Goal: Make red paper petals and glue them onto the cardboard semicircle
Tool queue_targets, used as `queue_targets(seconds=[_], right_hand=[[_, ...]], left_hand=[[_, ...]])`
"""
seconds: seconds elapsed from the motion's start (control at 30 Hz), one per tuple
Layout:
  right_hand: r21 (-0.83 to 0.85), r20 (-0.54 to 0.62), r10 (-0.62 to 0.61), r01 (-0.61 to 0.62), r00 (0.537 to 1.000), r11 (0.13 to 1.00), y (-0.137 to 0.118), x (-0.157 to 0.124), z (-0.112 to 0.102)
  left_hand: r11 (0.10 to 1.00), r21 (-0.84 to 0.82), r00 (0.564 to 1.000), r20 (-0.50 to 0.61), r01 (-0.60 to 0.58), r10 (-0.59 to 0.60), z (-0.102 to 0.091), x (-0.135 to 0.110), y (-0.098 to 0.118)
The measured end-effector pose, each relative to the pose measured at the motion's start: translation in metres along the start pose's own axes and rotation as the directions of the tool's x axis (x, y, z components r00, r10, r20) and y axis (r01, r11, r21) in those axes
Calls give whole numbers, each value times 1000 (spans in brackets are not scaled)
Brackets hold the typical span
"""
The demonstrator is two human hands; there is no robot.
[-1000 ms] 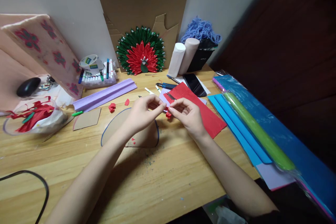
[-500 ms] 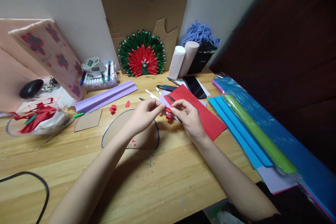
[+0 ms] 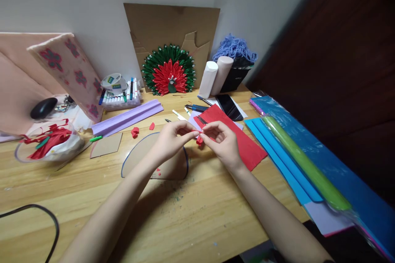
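My left hand [image 3: 175, 139] and my right hand [image 3: 222, 143] meet fingertip to fingertip over the desk, pinching a small piece of red crepe paper that the fingers mostly hide. Just below the fingertips shows a crumpled red bit [image 3: 199, 141]. Under my left forearm lies a cardboard piece [image 3: 138, 160] with a blue curved edge, a few tiny red scraps [image 3: 158, 171] on it. To the right, partly behind my right hand, is a sheet of red paper [image 3: 247, 144]. Scissors [image 3: 202, 120] rest at its upper left. A crumpled red scrap [image 3: 135, 132] and a flat red petal [image 3: 152, 126] sit left of my hands.
Markers [image 3: 121, 96], a folded purple paper strip [image 3: 129, 118] and a bowl of red scraps [image 3: 51, 146] stand left. A red and green peacock craft [image 3: 169, 72] leans on cardboard at the back. A phone [image 3: 230, 107] and blue and green paper rolls [image 3: 302, 160] lie right.
The whole view has shifted slightly, so the desk things sit a little lower. My fingertips have drawn closer together, and less of the red piece shows between them.
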State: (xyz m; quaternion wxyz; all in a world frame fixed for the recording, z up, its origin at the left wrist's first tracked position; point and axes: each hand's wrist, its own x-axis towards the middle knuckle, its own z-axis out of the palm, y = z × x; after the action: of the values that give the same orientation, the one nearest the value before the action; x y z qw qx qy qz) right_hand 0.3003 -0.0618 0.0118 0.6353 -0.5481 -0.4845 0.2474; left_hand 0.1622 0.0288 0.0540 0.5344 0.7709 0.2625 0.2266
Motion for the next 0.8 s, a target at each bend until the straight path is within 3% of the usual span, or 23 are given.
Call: queue_targets(seconds=[0.07, 0.1, 0.2, 0.27, 0.37, 0.4, 0.47, 0.53, 0.57, 0.67, 0.8], right_hand=[[-176, -8, -200, 196, 980, 965, -3, -1, -4], [-266, 26, -320, 315, 947, 911, -3, -2, -7], [-426, 216, -584, 614, 782, 665, -3, -4, -15], [-460, 304, -637, 695, 708, 553, -2, -5, -18], [-467, 338, -622, 700, 706, 541, -1, -6, -17], [-458, 315, -601, 673, 734, 581, -2, -6, -15], [-410, 203, -509, 544, 837, 732, -3, -6, -11], [-280, 72, -296, 304, 953, 911, -5, -5, -7], [-186, 50, -154, 161, 987, 969, -5, -4, -5], [31, 124, 153, -158, 980, 987, -4, -1, -2], [131, 154, 239, -259, 959, 957, 1, 2, -4]], left_hand=[[998, -45, 999, 10, 53, -52, -2, 0, -1], [993, -70, 996, 20, 92, -91, -3, 0, -1], [980, -95, 981, 94, 176, -167, -5, -1, -1], [984, -66, 975, 163, 163, -151, -5, -1, -1], [992, -47, 972, 209, 121, -109, -6, -2, -3], [992, -54, 975, 199, 115, -103, -7, -2, -4], [993, -63, 983, 162, 100, -89, -7, -1, -5], [996, -50, 990, 120, 78, -72, -6, -1, -6], [997, -36, 993, 103, 67, -63, -6, -1, -5], [999, 9, 995, 81, 53, -54, -5, -2, -3], [997, 4, 993, 86, 75, -75, -5, -2, 0]])
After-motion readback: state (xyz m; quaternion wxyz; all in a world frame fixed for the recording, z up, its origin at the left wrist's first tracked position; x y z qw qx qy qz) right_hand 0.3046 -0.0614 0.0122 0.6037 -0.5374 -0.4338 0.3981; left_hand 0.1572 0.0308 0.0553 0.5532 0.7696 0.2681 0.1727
